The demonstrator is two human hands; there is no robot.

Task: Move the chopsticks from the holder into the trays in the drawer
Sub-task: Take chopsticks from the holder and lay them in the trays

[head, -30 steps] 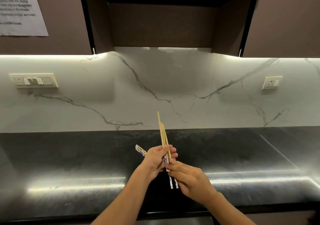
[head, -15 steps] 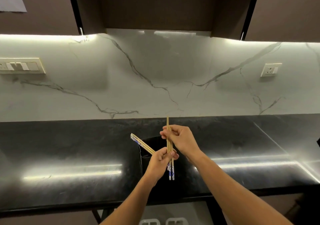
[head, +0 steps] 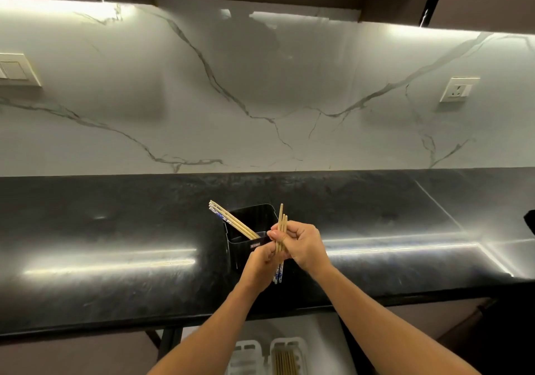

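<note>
Both hands over black counter (head: 115, 244), just in front of black holder (head: 254, 215). Right hand (head: 304, 241) fingers pinching upright bundle of chopsticks (head: 280, 230); left hand (head: 259, 264) curled round lower part of same bundle, patterned ends down. More chopsticks (head: 231, 220) leaning left out of holder. Below counter edge, two white trays (head: 246, 351); right-hand tray (head: 301, 348) apparently holding chopsticks, view partial.
</note>
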